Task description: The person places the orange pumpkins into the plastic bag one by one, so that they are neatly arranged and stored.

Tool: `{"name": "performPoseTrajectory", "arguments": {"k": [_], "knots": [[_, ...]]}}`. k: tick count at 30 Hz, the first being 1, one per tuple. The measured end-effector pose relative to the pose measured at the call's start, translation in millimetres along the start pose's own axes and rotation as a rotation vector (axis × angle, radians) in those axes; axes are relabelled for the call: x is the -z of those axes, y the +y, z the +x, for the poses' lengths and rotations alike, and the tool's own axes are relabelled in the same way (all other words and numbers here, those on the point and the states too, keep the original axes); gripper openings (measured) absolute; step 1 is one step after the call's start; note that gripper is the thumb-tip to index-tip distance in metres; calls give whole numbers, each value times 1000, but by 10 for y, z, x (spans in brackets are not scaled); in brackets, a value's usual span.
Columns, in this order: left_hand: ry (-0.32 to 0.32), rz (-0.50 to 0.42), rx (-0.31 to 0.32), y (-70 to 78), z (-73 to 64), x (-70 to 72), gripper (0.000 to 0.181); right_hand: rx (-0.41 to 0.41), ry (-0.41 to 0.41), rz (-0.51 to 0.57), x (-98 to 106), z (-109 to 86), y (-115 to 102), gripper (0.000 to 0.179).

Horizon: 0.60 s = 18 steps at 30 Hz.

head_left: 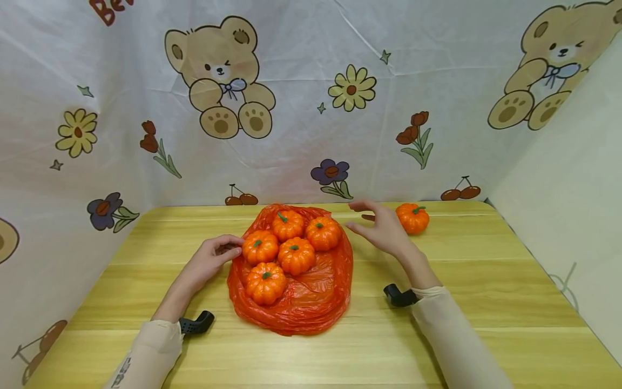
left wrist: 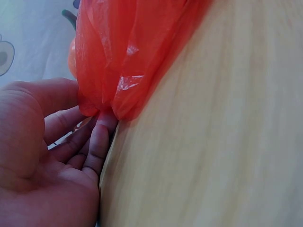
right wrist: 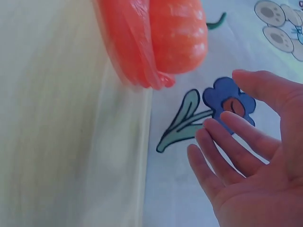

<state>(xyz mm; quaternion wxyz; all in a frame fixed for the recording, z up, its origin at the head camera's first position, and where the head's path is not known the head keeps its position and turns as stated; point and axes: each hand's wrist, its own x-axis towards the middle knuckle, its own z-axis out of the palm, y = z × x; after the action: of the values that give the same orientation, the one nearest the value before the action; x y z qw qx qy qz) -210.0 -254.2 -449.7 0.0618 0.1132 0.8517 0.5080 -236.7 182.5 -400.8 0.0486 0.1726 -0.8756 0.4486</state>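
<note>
An orange-red plastic bag (head_left: pixel 311 294) lies spread on the wooden table, its sides bunched up into a rim. Several small orange pumpkins with green stems, one of them the front pumpkin (head_left: pixel 265 283), sit on it, mostly toward the left and back. My left hand (head_left: pixel 206 263) is at the bag's left side, fingertips touching the plastic (left wrist: pixel 118 56) low by the tabletop, fingers loosely bent. To the right of the bag, my right hand (head_left: pixel 381 229) hovers with fingers spread and nothing in them. Behind it, a separate pumpkin (head_left: pixel 413 218) rests on the table.
A white curtain (head_left: pixel 301 108) printed with bears and flowers hangs right behind the table's back edge. A pale wall panel (head_left: pixel 559 189) borders the right side. Black wrist mounts, left (head_left: pixel 196 323) and right (head_left: pixel 399 295), stick out from the forearms.
</note>
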Motion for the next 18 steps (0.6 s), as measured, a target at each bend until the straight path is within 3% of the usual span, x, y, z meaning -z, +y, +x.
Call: {"name": "performPoseTrajectory", "arguments": {"k": [8,18], "knots": [[1,-3,0,-15,2,-5,27,6,68,21,157,-21,76,48],[-3,-3,-3,-16,3,2,27,-25,156,-47,489,-156,254,44]]}}
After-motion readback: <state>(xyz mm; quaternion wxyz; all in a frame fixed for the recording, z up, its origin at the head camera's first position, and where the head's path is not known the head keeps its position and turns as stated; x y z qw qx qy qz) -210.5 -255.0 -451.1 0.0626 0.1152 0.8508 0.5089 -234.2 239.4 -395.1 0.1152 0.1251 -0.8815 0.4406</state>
